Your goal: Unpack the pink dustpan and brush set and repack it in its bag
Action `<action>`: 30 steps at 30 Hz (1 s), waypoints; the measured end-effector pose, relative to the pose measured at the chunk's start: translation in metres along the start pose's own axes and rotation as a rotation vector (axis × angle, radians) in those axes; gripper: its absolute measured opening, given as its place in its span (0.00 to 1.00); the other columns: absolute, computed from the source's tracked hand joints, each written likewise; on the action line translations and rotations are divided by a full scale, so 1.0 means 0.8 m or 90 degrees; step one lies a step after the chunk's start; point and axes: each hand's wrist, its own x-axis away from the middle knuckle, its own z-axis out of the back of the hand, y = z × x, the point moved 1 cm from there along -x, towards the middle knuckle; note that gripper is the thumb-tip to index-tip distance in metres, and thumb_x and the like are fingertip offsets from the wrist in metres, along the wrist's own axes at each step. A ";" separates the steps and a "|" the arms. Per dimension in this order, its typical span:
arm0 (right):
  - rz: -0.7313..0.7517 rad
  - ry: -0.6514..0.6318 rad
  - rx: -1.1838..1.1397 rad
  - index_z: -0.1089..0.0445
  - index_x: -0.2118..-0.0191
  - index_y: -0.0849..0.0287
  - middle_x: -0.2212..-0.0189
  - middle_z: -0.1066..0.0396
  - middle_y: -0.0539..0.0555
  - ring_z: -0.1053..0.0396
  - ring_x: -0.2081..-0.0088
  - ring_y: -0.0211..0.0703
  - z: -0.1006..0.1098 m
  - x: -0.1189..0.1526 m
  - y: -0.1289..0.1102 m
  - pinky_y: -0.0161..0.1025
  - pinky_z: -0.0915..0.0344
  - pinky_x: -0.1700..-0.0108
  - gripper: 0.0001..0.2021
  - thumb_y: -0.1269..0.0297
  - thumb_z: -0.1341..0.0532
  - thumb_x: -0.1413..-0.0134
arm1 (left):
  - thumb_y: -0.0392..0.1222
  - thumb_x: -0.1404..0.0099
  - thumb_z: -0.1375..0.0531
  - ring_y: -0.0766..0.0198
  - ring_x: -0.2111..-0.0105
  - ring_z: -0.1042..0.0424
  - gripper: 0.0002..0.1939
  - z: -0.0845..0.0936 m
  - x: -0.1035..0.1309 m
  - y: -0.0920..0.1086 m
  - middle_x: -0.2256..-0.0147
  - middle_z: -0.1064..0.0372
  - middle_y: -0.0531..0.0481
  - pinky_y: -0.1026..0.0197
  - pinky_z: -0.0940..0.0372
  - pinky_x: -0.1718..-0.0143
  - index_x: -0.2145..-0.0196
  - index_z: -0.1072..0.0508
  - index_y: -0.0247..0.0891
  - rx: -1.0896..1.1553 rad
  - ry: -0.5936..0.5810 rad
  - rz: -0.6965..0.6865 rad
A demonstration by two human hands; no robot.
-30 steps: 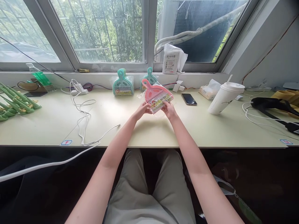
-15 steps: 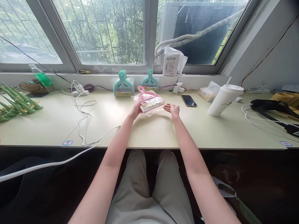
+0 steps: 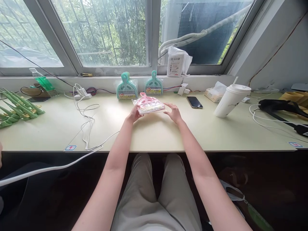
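A pink dustpan and brush set (image 3: pixel 151 104) in a clear plastic wrapper is held above the table, its handle pointing away from me. My left hand (image 3: pixel 135 113) is closed on the wrapper's left edge. At the right edge is my right hand (image 3: pixel 173 113), thumb and fingers apart around the corner; whether the fingertips touch the wrapper is hard to tell. Behind stand wrapped green dustpan sets, several in a left stack (image 3: pixel 127 88) and one or more at the right (image 3: pixel 154 85), upright against the wall below the window.
To the right on the table (image 3: pixel 154 138) are a phone (image 3: pixel 194 102), a tissue pack (image 3: pixel 215 92), a white cup with straw (image 3: pixel 231 102) and a black strap (image 3: pixel 276 107). White cables (image 3: pixel 88 125), green stalks (image 3: pixel 21 107) and a green-liquid bottle (image 3: pixel 44 81) lie leftward.
The pink set has come down slightly and leftward and tipped flatter. My right hand has moved in to its right edge, its fingers now curved around the corner.
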 end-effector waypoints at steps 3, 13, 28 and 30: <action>-0.042 0.019 -0.083 0.21 0.66 0.47 0.55 0.23 0.48 0.32 0.47 0.50 -0.003 0.001 0.000 0.51 0.46 0.37 0.08 0.69 0.32 0.53 | 0.47 0.45 0.43 0.62 0.75 0.27 0.15 0.000 0.003 -0.002 0.74 0.27 0.46 0.65 0.39 0.81 0.62 0.31 0.37 -0.026 -0.013 0.034; -0.056 0.089 0.193 0.25 0.68 0.53 0.64 0.24 0.55 0.31 0.56 0.51 -0.003 -0.002 0.011 0.53 0.48 0.40 0.08 0.63 0.41 0.41 | 0.40 0.44 0.45 0.68 0.83 0.33 0.16 -0.020 0.014 0.000 0.71 0.24 0.42 0.66 0.35 0.80 0.57 0.31 0.33 -0.110 -0.164 0.103; -0.036 0.126 0.097 0.26 0.67 0.56 0.56 0.33 0.57 0.31 0.61 0.46 -0.006 0.001 0.011 0.44 0.33 0.51 0.07 0.65 0.41 0.42 | 0.40 0.42 0.47 0.65 0.82 0.30 0.18 -0.021 0.020 0.000 0.70 0.23 0.37 0.66 0.39 0.82 0.56 0.30 0.30 -0.173 -0.201 0.120; -0.058 0.139 0.034 0.25 0.62 0.54 0.53 0.33 0.57 0.30 0.60 0.44 -0.008 0.002 0.011 0.43 0.32 0.51 0.06 0.65 0.39 0.44 | 0.39 0.43 0.48 0.65 0.83 0.31 0.17 -0.019 0.019 -0.001 0.71 0.23 0.37 0.67 0.41 0.84 0.57 0.29 0.30 -0.177 -0.189 0.131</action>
